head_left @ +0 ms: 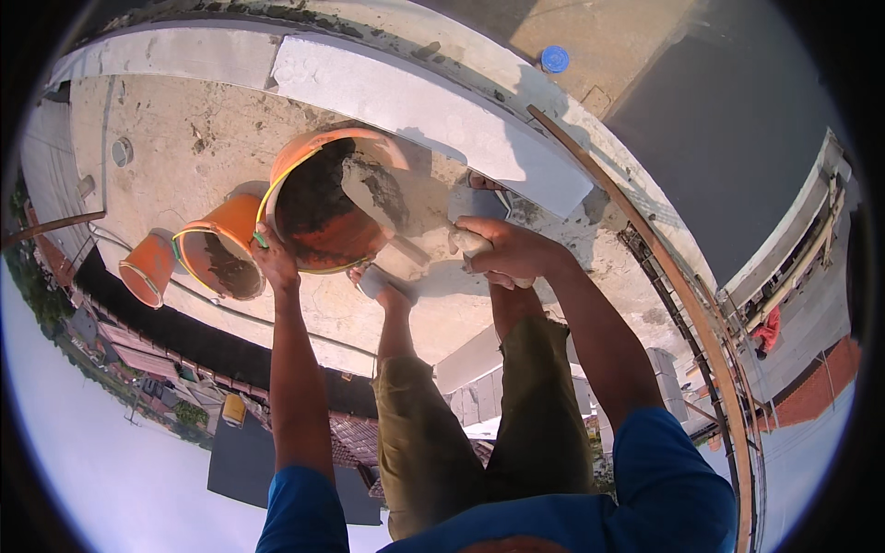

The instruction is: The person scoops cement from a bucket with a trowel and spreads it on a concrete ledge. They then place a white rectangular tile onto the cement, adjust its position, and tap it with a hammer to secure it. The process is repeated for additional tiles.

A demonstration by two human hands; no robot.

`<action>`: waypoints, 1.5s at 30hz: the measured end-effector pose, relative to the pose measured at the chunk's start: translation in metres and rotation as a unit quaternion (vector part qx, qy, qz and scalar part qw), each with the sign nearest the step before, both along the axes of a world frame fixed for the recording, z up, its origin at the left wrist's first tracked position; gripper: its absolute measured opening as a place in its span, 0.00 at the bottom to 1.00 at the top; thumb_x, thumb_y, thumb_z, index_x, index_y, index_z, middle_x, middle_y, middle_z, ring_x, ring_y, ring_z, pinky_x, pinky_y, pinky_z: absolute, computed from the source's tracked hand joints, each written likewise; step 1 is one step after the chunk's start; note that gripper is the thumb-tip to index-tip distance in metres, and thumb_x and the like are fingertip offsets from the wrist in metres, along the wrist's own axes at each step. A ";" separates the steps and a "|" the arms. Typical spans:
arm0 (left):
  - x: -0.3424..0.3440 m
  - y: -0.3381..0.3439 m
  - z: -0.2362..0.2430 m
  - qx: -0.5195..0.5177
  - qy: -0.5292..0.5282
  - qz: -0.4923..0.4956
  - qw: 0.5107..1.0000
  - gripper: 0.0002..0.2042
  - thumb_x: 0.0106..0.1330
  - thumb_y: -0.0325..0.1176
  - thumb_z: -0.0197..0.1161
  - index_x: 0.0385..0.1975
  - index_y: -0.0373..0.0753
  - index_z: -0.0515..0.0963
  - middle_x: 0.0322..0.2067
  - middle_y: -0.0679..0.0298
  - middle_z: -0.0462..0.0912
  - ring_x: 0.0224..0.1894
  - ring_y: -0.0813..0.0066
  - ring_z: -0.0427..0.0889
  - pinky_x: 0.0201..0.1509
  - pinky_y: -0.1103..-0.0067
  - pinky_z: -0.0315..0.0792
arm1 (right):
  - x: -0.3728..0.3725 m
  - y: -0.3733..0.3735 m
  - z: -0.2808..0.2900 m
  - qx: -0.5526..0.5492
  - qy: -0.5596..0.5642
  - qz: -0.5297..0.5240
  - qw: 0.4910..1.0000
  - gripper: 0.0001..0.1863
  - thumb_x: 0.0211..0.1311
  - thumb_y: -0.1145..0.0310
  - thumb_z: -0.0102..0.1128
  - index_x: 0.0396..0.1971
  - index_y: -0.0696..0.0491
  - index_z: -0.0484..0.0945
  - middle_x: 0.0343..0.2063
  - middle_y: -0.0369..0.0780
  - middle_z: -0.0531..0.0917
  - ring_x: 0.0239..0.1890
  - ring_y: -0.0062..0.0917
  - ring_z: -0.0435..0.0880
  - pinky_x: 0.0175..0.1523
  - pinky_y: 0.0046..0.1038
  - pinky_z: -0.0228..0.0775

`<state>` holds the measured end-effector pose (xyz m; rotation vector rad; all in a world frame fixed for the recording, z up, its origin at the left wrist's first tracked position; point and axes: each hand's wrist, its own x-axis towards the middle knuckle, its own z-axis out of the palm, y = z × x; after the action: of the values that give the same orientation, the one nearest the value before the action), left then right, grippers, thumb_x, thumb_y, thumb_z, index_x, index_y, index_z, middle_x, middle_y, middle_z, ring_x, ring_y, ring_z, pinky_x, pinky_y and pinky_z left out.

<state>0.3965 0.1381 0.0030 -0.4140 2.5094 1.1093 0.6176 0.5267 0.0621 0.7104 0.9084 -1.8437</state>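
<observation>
My left hand (275, 260) is closed round the green grip of the handle on a large orange bucket (304, 157). The bucket is tilted, its mouth toward me, and dark wet mortar (313, 198) coats its inside. A flat grey, mortar-smeared piece (373, 194) shows at its right side; I cannot tell its kind. My right hand (507, 249), in front of my right leg, is closed on a pale, crusted, elongated thing (472, 241) of unclear kind. My feet, in greyish sandals (373, 281), stand close to the bucket.
Two smaller orange buckets, a mortar-stained one (221, 253) and another (147, 270), stand at the left. A low pale block wall (406, 101) runs beyond the large bucket. A long wooden pole (645, 230) slants along the right. A blue lid-like disc (554, 59) lies beyond the wall.
</observation>
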 end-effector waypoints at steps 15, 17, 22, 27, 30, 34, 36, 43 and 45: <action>0.016 0.036 0.008 -0.118 -0.035 0.077 0.989 0.41 0.83 0.63 0.50 0.67 0.21 0.74 0.59 0.40 0.83 0.58 0.50 0.82 0.64 0.61 0.75 | 0.030 0.294 -0.100 0.704 0.078 -0.119 0.696 0.19 0.76 0.59 0.54 0.58 0.53 0.75 0.37 0.55 0.88 0.36 0.50 0.90 0.41 0.47 0.78; 0.011 0.050 0.013 -0.100 -0.042 0.107 0.988 0.42 0.82 0.64 0.50 0.67 0.21 0.74 0.59 0.40 0.83 0.58 0.50 0.82 0.64 0.60 0.75 | 0.013 0.234 -0.135 0.643 0.018 -0.055 0.764 0.20 0.76 0.58 0.53 0.60 0.54 0.74 0.42 0.60 0.87 0.47 0.58 0.87 0.54 0.52 0.77; 0.000 0.014 0.005 -0.126 -0.045 0.098 0.986 0.43 0.81 0.66 0.51 0.70 0.22 0.72 0.61 0.40 0.82 0.59 0.51 0.82 0.63 0.60 0.76 | -0.001 0.140 -0.142 0.586 0.181 0.162 0.773 0.24 0.77 0.59 0.51 0.64 0.56 0.72 0.40 0.60 0.88 0.51 0.56 0.87 0.59 0.54 0.77; 0.005 0.032 0.010 -0.122 -0.064 0.103 0.985 0.42 0.82 0.65 0.49 0.69 0.23 0.72 0.64 0.40 0.80 0.60 0.48 0.82 0.64 0.60 0.75 | -0.020 0.199 -0.034 0.473 0.013 0.088 0.877 0.24 0.77 0.59 0.52 0.64 0.57 0.72 0.40 0.59 0.88 0.48 0.56 0.88 0.53 0.55 0.78; 0.008 0.007 0.000 -0.098 -0.060 0.106 0.988 0.41 0.82 0.64 0.50 0.70 0.23 0.70 0.65 0.39 0.77 0.62 0.48 0.80 0.65 0.60 0.76 | -0.005 0.187 -0.009 0.449 0.027 0.072 0.890 0.23 0.75 0.60 0.55 0.62 0.58 0.72 0.39 0.59 0.87 0.46 0.57 0.88 0.50 0.54 0.77; 0.011 -0.007 -0.006 -0.051 -0.052 0.094 0.993 0.40 0.83 0.63 0.51 0.71 0.24 0.70 0.65 0.42 0.77 0.62 0.55 0.80 0.65 0.62 0.76 | 0.014 0.084 0.005 0.418 0.270 0.017 0.867 0.21 0.74 0.63 0.61 0.59 0.58 0.72 0.42 0.56 0.86 0.44 0.57 0.87 0.49 0.52 0.78; 0.003 0.021 0.006 -0.039 -0.059 0.083 0.994 0.40 0.82 0.63 0.52 0.69 0.24 0.73 0.59 0.45 0.81 0.57 0.59 0.82 0.59 0.65 0.78 | 0.004 0.019 0.009 0.387 0.336 0.095 0.853 0.23 0.72 0.62 0.64 0.60 0.57 0.72 0.45 0.51 0.87 0.43 0.52 0.89 0.48 0.49 0.83; -0.003 0.032 0.018 -0.024 -0.049 -0.015 0.998 0.28 0.85 0.53 0.56 0.53 0.27 0.84 0.40 0.60 0.88 0.44 0.73 0.83 0.50 0.72 0.77 | -0.074 -0.123 -0.079 0.475 0.316 0.271 0.776 0.20 0.68 0.71 0.60 0.58 0.59 0.73 0.38 0.50 0.86 0.34 0.45 0.92 0.37 0.41 0.87; -0.001 0.025 0.012 -0.008 -0.004 -0.030 0.999 0.30 0.83 0.56 0.58 0.51 0.26 0.85 0.35 0.62 0.86 0.39 0.75 0.80 0.46 0.73 0.75 | -0.089 -0.147 -0.109 0.491 0.299 0.281 0.769 0.20 0.68 0.72 0.58 0.58 0.59 0.73 0.43 0.51 0.86 0.39 0.45 0.93 0.40 0.41 0.88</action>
<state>0.3954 0.1634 0.0155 -0.3436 2.5071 1.0629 0.5284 0.3798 -0.0465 0.3225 2.2992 -0.9250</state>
